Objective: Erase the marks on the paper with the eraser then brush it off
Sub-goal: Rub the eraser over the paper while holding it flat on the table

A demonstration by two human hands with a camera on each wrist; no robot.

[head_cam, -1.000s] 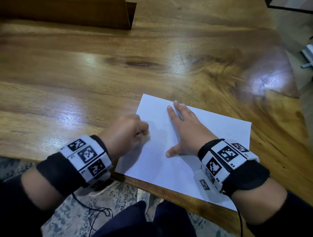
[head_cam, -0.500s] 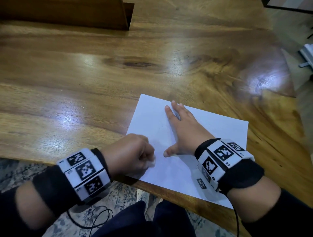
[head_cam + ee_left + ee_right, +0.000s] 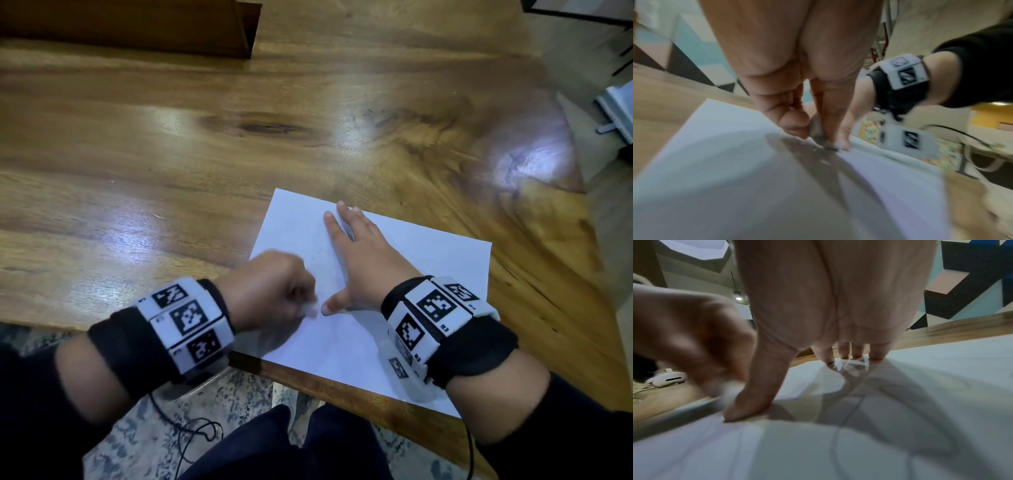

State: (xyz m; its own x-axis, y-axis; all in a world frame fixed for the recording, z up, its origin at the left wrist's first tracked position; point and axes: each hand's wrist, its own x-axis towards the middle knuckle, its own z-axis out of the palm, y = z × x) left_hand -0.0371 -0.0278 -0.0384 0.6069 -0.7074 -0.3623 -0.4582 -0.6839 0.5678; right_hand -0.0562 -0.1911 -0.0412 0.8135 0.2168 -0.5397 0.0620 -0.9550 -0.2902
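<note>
A white sheet of paper (image 3: 404,281) lies at the near edge of the wooden table (image 3: 171,171). My left hand (image 3: 274,291) is curled into a fist and pinches a small white eraser (image 3: 311,309) against the paper's near-left part, just beside my right thumb. In the left wrist view the eraser (image 3: 816,128) sits between thumb and fingers, touching the paper (image 3: 735,178). My right hand (image 3: 359,260) lies flat on the sheet with fingers spread, holding it down. Faint pencil lines (image 3: 849,402) show on the paper (image 3: 941,369) in the right wrist view.
A wooden box or stand (image 3: 137,27) sits at the table's far left. The paper's near edge overhangs the table edge slightly. Below are a patterned rug (image 3: 205,411) and a black cable (image 3: 191,431). A white headset (image 3: 668,378) lies on the table to the left.
My left hand with the eraser has moved from the paper's left edge toward me and to the right, ending next to my right thumb. The right hand has stayed flat on the sheet.
</note>
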